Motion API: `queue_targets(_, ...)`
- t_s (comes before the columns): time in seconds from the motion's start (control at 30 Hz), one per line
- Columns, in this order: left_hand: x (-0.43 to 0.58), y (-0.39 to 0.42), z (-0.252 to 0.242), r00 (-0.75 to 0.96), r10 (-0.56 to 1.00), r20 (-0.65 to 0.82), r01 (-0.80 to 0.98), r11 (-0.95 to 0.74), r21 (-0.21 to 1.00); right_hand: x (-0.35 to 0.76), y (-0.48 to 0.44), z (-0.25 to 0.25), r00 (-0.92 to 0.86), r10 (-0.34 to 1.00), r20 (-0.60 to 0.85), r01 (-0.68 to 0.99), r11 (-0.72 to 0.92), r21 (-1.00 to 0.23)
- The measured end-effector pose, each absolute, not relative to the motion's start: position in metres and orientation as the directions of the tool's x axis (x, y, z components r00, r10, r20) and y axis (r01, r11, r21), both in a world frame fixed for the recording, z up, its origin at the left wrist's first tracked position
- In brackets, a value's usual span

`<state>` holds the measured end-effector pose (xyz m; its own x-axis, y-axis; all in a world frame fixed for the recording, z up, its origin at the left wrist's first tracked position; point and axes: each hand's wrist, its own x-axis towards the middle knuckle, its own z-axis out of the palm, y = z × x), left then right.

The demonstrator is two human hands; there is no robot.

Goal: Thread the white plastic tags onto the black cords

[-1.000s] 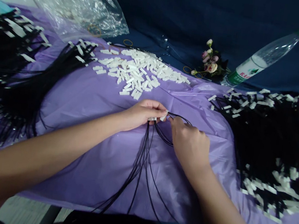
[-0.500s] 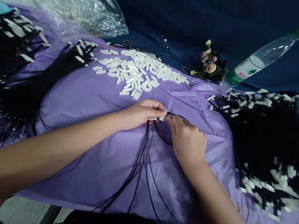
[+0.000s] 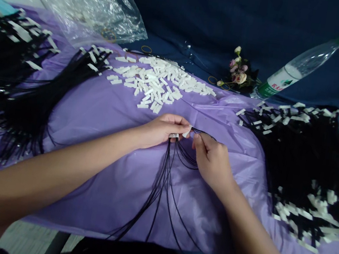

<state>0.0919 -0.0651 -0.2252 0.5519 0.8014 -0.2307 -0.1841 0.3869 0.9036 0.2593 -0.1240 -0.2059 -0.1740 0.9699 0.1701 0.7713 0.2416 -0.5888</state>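
My left hand [image 3: 169, 129] pinches a small white connector [image 3: 187, 132] between thumb and fingers, above the middle of the purple cover. Another white piece [image 3: 173, 136] shows under the same fingers. Thin black wires [image 3: 160, 184] run from these pieces, some hanging toward the near edge and others looping right. My right hand [image 3: 211, 156] is closed just right of the connector, thumb pressed to the forefinger, on the looped black wires. Its fingertips are partly hidden. Beyond both hands lies a loose pile of white connectors [image 3: 158, 81].
Bundles of black wires with white ends lie at left [image 3: 31, 99] and right [image 3: 311, 151]. A clear plastic bag [image 3: 89, 2] is at the back left. A green-capped bottle [image 3: 290, 72] and artificial flowers [image 3: 238, 71] stand at the back right. Purple sheeting [image 3: 95, 116] covers the table.
My right hand has drawn slightly right, away from the connector, and its thumb now shows more clearly. My left hand keeps the same pinch. The whole view has shifted a little.
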Motion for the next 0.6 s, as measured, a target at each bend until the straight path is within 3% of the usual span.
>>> queue_targets(0.27, 0.0913, -0.0624, -0.2311, 0.576, 0.79, -0.21, -0.108, 0.328, 0.939, 0.2632, -0.1242, -0.2052, -0.188, 0.98, 0.068, 0.86, 0.198, -0.47)
queue_targets(0.43, 0.0929, -0.0629, -0.2298, 0.571, 0.796, -0.202, -0.125, 0.328, 0.936, 0.262, -0.1229, -0.2058, -0.188, 0.979, 0.079, 0.842, 0.202, -0.5)
queue_targets(0.53, 0.0943, -0.0635, -0.2272, 0.536, 0.811, -0.235, -0.142, 0.361, 0.922, 0.2622, -0.1265, -0.2035, -0.164, 0.971, 0.176, 0.875, 0.225, -0.428)
queue_targets(0.6, 0.0948, -0.0641, -0.2252, 0.497, 0.824, -0.273, -0.168, 0.4, 0.901, 0.263, -0.1312, -0.2006, -0.156, 0.924, 0.35, 0.918, 0.266, -0.294)
